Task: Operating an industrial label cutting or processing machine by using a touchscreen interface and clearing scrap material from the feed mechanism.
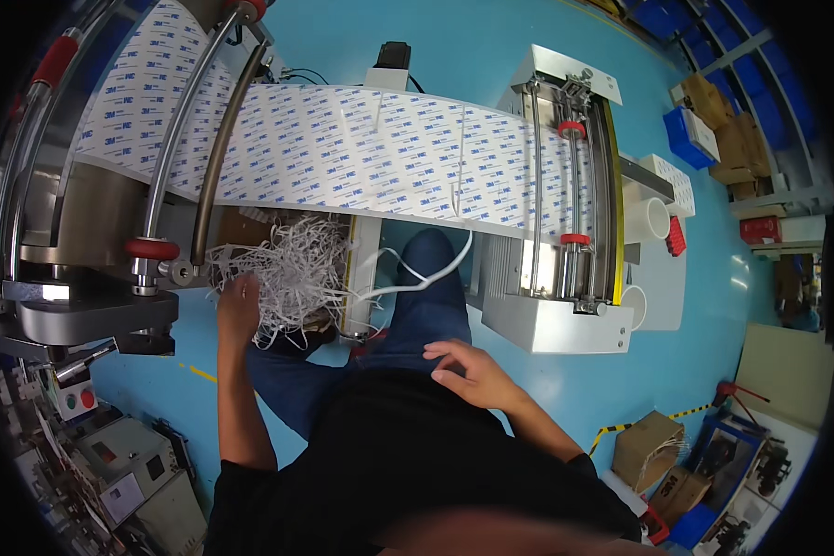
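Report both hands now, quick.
Left hand: at the tangled heap of thin white strips; whether it grips any cannot be told.
Right hand: open, fingers loosely bent, holding nothing visible.

Around me spreads a glossy turquoise floor (713,241), light glinting off it to my right. Over there I see metal shelving (737,53) with blue bins (788,97), and cardboard boxes (741,148) nearby. Yellow-and-black tape (693,413) runs lower on my right; a grey cabinet (125,459) stands lower left.
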Demonstrator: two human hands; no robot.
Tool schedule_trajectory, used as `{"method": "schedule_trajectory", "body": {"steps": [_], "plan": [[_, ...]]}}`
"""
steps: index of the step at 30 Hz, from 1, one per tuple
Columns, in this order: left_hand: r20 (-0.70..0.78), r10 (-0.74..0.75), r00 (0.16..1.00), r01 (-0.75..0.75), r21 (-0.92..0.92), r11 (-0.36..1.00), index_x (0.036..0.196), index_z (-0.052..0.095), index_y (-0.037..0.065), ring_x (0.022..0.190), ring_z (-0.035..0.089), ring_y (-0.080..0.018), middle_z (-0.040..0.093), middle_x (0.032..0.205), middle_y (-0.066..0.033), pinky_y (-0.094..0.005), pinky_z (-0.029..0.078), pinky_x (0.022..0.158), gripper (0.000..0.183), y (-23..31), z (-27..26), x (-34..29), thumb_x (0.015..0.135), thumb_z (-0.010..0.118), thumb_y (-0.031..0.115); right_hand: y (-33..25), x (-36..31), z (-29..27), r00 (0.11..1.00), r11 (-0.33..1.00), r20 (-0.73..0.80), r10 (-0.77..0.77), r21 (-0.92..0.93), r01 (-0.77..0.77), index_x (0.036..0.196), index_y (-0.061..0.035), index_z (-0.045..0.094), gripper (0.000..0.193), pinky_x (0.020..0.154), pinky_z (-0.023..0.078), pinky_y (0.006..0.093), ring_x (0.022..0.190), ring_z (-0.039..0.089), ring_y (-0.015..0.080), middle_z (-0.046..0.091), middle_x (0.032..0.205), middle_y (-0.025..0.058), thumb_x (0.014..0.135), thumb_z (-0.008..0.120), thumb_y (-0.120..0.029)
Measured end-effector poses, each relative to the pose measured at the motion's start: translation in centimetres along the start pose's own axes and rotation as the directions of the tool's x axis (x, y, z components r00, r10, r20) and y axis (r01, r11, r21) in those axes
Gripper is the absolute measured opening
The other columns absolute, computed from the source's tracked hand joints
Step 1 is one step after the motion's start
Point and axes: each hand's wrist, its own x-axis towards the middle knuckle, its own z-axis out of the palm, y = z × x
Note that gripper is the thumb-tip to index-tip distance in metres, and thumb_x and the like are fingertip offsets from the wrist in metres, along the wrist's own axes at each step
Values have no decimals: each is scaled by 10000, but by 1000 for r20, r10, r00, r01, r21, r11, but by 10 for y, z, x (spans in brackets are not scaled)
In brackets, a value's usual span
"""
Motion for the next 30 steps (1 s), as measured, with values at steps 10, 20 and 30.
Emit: {"method": "schedule_trajectory", "body": {"steps": [10, 20, 30], "plan": [[189, 248, 950, -49, -697, 716, 1108, 565, 16, 972, 531, -158, 608, 1009, -103, -283, 379, 877, 379, 151, 80, 8, 960, 425, 335, 2, 0, -4, 995, 999, -92, -44, 0, 44, 1170, -32, 519, 347, 734, 481, 269, 826, 623, 172, 589, 1067, 106, 836, 604, -78], [-5, 185, 983, -175, -352, 920, 803, 617, 9, 579, 464, -98, 507, 598, -26, -276, 374, 545, 321, 101, 19, -25, 916, 499, 285, 44, 32, 3, 974, 989, -223, 44, 148, -11, 1167, -42, 522, 328, 714, 464, 248, 749, 558, 100, 634, 1029, 69, 855, 599, -102], [-308, 302, 902, -284, 102, 953, 786, 571, -7, 591, 519, -316, 541, 666, -167, -359, 405, 561, 223, 70, 1, -43, 883, 524, 189, 37, 80, 19, 988, 994, -151, -12, 101, 28, 1150, -33, 529, 311, 720, 469, 247, 756, 565, 100, 634, 1003, 93, 853, 598, -94]]}}
